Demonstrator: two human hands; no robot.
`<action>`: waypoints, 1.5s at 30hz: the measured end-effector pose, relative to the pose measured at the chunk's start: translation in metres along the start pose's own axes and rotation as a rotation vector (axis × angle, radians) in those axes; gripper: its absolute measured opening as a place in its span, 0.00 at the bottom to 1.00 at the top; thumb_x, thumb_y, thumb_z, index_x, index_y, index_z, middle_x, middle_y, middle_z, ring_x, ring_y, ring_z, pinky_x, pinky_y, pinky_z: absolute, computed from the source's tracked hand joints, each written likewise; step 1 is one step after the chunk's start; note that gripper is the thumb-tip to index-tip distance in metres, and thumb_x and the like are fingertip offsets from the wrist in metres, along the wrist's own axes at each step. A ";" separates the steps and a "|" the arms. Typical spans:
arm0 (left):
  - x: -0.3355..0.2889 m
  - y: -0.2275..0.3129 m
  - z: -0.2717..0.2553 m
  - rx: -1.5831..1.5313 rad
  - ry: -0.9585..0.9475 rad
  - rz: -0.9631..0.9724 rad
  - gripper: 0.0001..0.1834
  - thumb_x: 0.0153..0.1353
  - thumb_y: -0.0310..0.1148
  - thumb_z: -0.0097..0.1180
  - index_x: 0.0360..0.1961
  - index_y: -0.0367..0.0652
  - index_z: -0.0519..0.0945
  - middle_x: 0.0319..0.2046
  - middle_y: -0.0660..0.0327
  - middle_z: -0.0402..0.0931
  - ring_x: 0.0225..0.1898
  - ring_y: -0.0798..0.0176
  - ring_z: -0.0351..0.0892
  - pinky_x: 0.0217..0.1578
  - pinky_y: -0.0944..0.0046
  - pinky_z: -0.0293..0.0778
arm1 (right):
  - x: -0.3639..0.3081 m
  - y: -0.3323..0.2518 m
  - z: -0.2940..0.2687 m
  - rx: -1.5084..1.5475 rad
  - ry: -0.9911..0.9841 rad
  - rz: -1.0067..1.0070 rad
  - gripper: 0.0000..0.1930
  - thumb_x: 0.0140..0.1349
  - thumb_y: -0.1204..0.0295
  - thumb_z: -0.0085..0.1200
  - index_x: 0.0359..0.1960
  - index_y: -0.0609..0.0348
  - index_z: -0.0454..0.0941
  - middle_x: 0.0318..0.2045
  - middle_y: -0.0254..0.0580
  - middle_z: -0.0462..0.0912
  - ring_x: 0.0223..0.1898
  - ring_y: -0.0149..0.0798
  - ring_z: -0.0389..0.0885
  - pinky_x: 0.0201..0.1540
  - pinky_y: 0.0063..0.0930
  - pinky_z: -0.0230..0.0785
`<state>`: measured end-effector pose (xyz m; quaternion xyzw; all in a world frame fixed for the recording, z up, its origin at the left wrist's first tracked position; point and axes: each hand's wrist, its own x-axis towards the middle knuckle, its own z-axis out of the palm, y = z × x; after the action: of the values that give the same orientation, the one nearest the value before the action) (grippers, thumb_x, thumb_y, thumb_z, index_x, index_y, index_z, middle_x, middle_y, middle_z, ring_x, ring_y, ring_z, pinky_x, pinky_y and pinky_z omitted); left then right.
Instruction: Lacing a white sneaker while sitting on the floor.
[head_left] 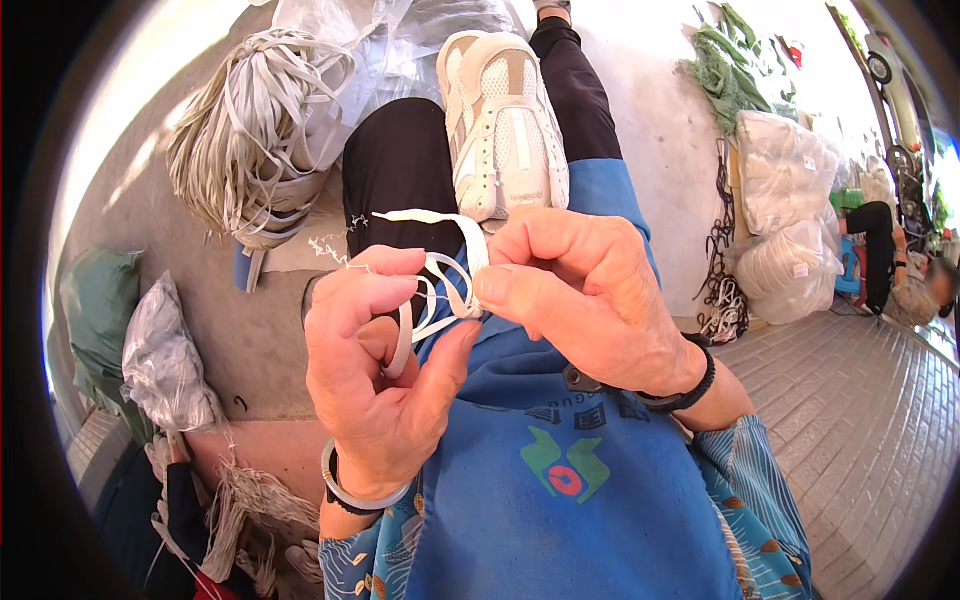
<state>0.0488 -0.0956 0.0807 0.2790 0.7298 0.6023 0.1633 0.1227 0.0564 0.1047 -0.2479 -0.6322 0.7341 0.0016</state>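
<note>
Above my lap, my left hand (365, 385) pinches a flat cream shoelace (477, 245) between thumb and fingers, with loops of it around the fingers. Close beside it, my right hand (595, 290) grips the same lace between thumb and forefinger. One tapering lace end sticks out to the upper left, and a frayed thread (337, 252) trails near it. Just beyond my hands, a beige and white mesh sneaker (510, 135) lies on my legs, its toe pointing away from me. A blue apron (560, 520) covers my lap.
At the upper left hangs a big bundle of pale laces (255, 130). Clear plastic (400, 45) lies behind it. Stuffed bags (165, 350) and loose cords (255, 500) sit at left. To the right are wrapped packs (785, 165), dark cords (718, 240), green netting (730, 65) and another person (915, 290).
</note>
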 end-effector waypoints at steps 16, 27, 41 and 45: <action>0.002 0.016 -0.013 -0.320 -0.108 -0.463 0.07 0.58 0.24 0.58 0.37 0.34 0.74 0.27 0.63 0.75 0.28 0.78 0.70 0.24 0.79 0.64 | 0.001 -0.001 0.008 0.039 0.049 -0.013 0.07 0.58 0.73 0.53 0.26 0.64 0.75 0.17 0.26 0.73 0.20 0.16 0.65 0.20 0.14 0.57; 0.001 0.014 -0.014 -0.380 -0.195 -0.418 0.08 0.62 0.28 0.54 0.38 0.33 0.74 0.27 0.66 0.75 0.30 0.78 0.71 0.29 0.80 0.66 | -0.004 0.012 0.015 -0.284 0.130 -0.454 0.09 0.47 0.84 0.58 0.31 0.63 0.79 0.26 0.34 0.73 0.21 0.20 0.70 0.22 0.13 0.63; -0.001 0.000 -0.013 -0.281 -0.167 -0.262 0.15 0.55 0.19 0.58 0.43 0.35 0.70 0.24 0.69 0.69 0.21 0.82 0.61 0.22 0.82 0.56 | -0.003 0.011 0.012 -0.436 0.115 -0.501 0.04 0.49 0.85 0.52 0.25 0.63 0.74 0.23 0.34 0.69 0.18 0.22 0.66 0.19 0.16 0.58; -0.003 0.001 -0.010 -0.251 -0.068 -0.196 0.12 0.56 0.20 0.58 0.40 0.35 0.71 0.24 0.69 0.70 0.21 0.82 0.62 0.21 0.81 0.57 | -0.003 0.011 0.012 -0.398 0.080 -0.445 0.03 0.50 0.84 0.51 0.25 0.63 0.73 0.22 0.34 0.69 0.19 0.22 0.65 0.20 0.17 0.57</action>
<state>0.0460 -0.1049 0.0838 0.2040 0.6665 0.6604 0.2793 0.1248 0.0423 0.0970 -0.1271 -0.8018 0.5671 0.1388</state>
